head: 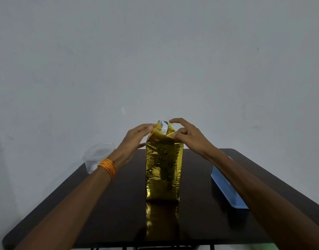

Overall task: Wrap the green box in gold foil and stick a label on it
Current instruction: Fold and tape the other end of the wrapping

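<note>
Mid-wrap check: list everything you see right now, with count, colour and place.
gold foil: one, gold, wrapped round the upright box hidden beneath it, table centre, top flaps not yet closed
container: one, clear, table's far left edge
tray: one, blue, table's right side
table: one, dark, glossy
wall: pale grey, behind the table
label: none seen
wristband: one, orange, left wrist
left hand: straight fingers touching the foil's top left
right hand: curled fingers pinching the foil's top right
</note>
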